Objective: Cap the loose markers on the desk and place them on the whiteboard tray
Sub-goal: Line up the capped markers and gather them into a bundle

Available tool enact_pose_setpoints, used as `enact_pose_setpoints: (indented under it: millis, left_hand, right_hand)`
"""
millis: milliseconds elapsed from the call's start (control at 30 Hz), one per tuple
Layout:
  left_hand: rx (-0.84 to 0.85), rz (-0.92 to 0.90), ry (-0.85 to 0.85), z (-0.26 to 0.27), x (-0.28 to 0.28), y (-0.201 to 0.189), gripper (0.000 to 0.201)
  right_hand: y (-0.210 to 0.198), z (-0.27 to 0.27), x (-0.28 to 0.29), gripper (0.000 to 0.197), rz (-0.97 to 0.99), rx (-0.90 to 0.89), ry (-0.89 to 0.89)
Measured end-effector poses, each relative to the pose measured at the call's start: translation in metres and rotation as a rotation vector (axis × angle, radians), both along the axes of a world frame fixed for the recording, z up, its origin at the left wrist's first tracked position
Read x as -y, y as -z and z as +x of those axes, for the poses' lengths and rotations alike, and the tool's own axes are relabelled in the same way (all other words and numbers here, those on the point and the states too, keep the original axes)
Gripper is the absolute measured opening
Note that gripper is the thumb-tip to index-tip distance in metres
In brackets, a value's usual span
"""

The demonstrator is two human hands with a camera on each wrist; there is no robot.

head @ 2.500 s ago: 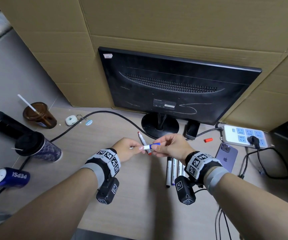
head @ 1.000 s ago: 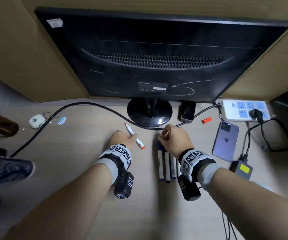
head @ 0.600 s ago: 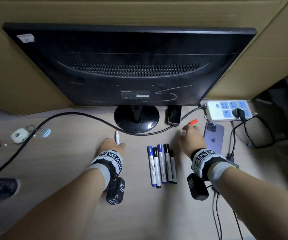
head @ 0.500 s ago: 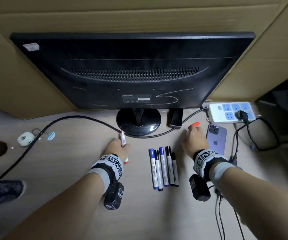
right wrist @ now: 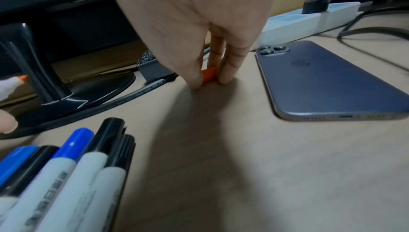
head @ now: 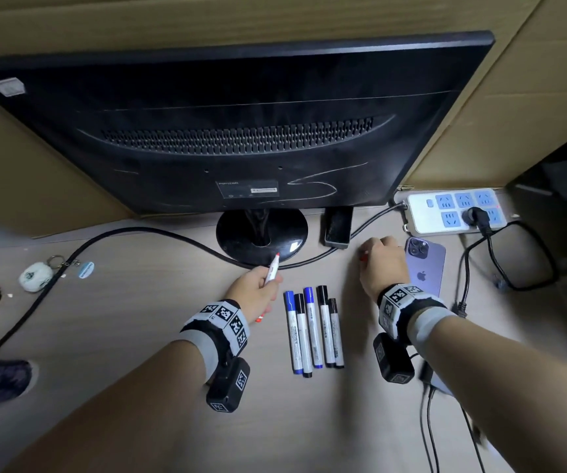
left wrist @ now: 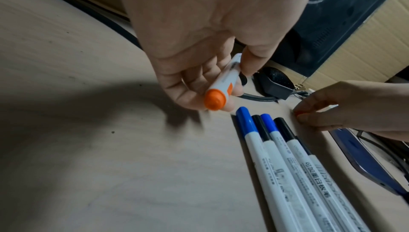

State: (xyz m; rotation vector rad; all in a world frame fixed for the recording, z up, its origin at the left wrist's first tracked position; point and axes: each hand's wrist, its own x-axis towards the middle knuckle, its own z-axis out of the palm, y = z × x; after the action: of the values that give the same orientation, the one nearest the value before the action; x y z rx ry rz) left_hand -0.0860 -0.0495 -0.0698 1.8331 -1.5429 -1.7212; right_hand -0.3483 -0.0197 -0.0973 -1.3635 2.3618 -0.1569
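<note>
In the head view, an uncapped red marker (head: 271, 273) is held in the left hand (head: 254, 295) just left of centre, its red tip pointing up toward the black monitor base (head: 261, 238). The fingers are curled round its white barrel. Right of centre, the right hand (head: 382, 268) is lowered to the desk (head: 138, 336), knuckles up, with a sliver of the red cap (head: 363, 258) seen at its left edge. Between the two hands, five capped markers (head: 314, 331) lie side by side on the desk, two with blue caps and three with black. A purple phone (head: 425, 264) lies just beside the right hand, and a white power strip (head: 456, 213) sits at the upper right.

In the left wrist view, the marker (left wrist: 221, 87) is seen at centre, gripped between thumb and curled fingers (left wrist: 190, 85), its orange-red end cap toward the camera. The capped markers (left wrist: 287, 157) run to the lower right. At the right edge, the right hand (left wrist: 345, 106) is seen pinching the cap (left wrist: 299, 113) at the desk surface.

In the right wrist view, the cap (right wrist: 209, 75) is clamped between thumb and fingers (right wrist: 232, 64) at upper centre, against the desk. The phone (right wrist: 327, 82) lies to the right, the capped markers (right wrist: 66, 166) at the lower left, and the marker's tip (right wrist: 20, 79) shows at the left edge.
</note>
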Motion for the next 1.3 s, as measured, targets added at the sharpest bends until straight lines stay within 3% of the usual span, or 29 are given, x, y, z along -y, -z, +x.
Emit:
enact_pose_setpoints:
  millis: [333,467,567,733,1133,1300]
  left_hand:
    - [-0.027,0.053,0.006,0.009,-0.011,-0.012,0.015]
    - [0.024,-0.036,0.102,0.02,-0.02,-0.031,0.016]
    - [0.05,-0.111,0.135,0.029,-0.028,-0.05,0.019]
    - [0.036,-0.171,0.17,0.04,-0.042,-0.07,0.024]
    - [-0.048,-0.157,0.053,0.062,-0.076,-0.091,0.026]
    - [0.016,-0.243,0.078,0.065,-0.076,-0.097,0.025]
  right_hand:
    - [-0.016,0.003,-0.02,0.021,0.069,0.187,0.059]
    - [-0.046,0.011,-0.023,0.008,-0.039,0.702,0.251]
    - [-0.081,0.03,-0.022,0.011,-0.11,1.067,0.323]
    - [-0.109,0.056,-0.025,0.02,-0.134,1.298,0.275]
    - [-0.134,0.087,-0.037,0.019,-0.125,1.343,0.259]
    - [-0.134,0.087,-0.04,0.025,-0.085,1.172,0.044]
